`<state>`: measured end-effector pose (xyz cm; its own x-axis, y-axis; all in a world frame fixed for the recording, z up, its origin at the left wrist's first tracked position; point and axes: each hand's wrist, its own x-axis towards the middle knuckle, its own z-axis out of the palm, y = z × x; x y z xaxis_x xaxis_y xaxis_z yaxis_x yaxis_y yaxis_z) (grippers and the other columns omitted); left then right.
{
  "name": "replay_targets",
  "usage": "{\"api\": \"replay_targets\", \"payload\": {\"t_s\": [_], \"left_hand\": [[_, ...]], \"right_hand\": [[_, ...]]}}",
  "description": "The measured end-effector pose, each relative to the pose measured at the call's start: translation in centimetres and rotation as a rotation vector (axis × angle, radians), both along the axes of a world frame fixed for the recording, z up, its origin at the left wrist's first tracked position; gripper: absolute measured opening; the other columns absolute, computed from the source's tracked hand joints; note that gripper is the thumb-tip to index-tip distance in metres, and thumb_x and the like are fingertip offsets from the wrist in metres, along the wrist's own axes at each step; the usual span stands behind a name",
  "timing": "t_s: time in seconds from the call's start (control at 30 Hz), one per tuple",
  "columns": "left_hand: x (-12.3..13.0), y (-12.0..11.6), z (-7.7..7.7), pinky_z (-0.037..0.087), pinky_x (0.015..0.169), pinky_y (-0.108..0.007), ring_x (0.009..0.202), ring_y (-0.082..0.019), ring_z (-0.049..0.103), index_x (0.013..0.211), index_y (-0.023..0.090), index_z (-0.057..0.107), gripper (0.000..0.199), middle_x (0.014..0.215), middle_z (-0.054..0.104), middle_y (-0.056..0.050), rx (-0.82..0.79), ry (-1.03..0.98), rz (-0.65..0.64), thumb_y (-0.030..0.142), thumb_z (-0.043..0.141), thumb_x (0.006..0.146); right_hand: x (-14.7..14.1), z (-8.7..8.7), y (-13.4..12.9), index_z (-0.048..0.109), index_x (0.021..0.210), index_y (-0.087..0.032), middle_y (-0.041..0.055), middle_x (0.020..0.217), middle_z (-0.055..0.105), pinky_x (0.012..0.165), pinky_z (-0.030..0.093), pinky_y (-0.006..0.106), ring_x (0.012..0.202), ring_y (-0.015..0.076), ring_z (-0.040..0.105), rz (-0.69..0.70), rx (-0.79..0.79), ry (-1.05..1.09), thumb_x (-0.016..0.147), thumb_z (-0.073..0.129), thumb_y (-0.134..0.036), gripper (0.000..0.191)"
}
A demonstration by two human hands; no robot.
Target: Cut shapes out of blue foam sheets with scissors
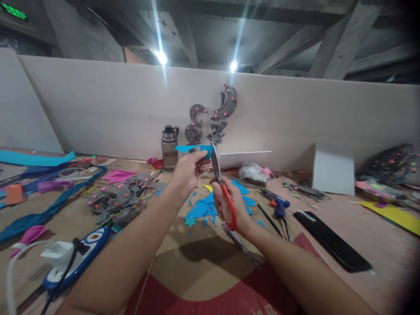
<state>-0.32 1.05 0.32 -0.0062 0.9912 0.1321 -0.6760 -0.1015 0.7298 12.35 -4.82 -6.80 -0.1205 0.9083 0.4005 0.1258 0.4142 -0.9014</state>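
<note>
My left hand [192, 166] pinches a strip of blue felt [185, 149] in front of me, above the table. In my right hand [229, 199] are red-handled scissors [230, 210], their blades pointing up and away, at the right end of the felt. Whether the blades are parted is too small to tell. Below my hands, blue felt scraps [201, 208] lie on the brown cardboard, with a small light-blue flower shape [190, 220] at their near edge.
A bottle [169, 148] stands behind my left hand. Grey felt pieces [114, 194] and a power strip [93, 245] lie left. On the right are a glue gun [278, 204], a green stick [269, 219] and a black phone [333, 240]. Grey moon ornaments [226, 105] hang by the white panel.
</note>
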Motion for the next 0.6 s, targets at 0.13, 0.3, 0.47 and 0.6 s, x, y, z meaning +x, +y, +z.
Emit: {"api": "replay_targets", "payload": {"t_s": [0.13, 0.3, 0.47, 0.6], "left_hand": [[-1.6, 0.8, 0.2, 0.036, 0.044, -0.018, 0.054, -0.013, 0.064, 0.064, 0.013, 0.061, 0.02, 0.06, 0.065, -0.002, 0.077, 0.119, -0.042, 0.011, 0.08, 0.059], [-2.8, 1.7, 0.0, 0.036, 0.042, -0.018, 0.047, -0.011, 0.061, 0.061, 0.014, 0.06, 0.024, 0.056, 0.064, -0.002, 0.064, 0.207, -0.005, 0.011, 0.083, 0.056], [-4.1, 2.8, 0.2, 0.035, 0.04, -0.017, 0.048, -0.012, 0.063, 0.062, 0.013, 0.063, 0.016, 0.056, 0.065, -0.003, 0.03, 0.228, 0.084, 0.008, 0.077, 0.061], [-5.7, 3.5, 1.0, 0.028, 0.038, -0.017, 0.048, -0.012, 0.063, 0.06, 0.015, 0.061, 0.017, 0.055, 0.065, -0.004, 0.062, 0.177, 0.163, 0.008, 0.076, 0.062]], "right_hand": [[0.0, -0.2, 0.3, 0.045, 0.083, -0.023, -0.0068, 0.058, 0.044, 0.038, 0.034, 0.019, 0.042, 0.007, 0.039, 0.006, -0.016, -0.006, 0.089, 0.058, -0.057, 0.037], [0.0, -0.3, 1.0, 0.048, 0.09, -0.024, -0.0082, 0.056, 0.045, 0.034, 0.035, 0.019, 0.038, 0.0076, 0.041, 0.03, -0.097, -0.015, 0.086, 0.061, -0.057, 0.036], [0.2, 0.0, 1.7, 0.045, 0.089, -0.024, -0.0096, 0.057, 0.047, 0.032, 0.038, 0.019, 0.036, 0.0076, 0.043, 0.055, -0.21, -0.037, 0.083, 0.062, -0.058, 0.038], [0.7, 1.0, 1.4, 0.044, 0.087, -0.024, -0.0094, 0.055, 0.046, 0.033, 0.039, 0.02, 0.037, 0.0091, 0.044, 0.063, -0.289, -0.095, 0.085, 0.057, -0.061, 0.039]]}}
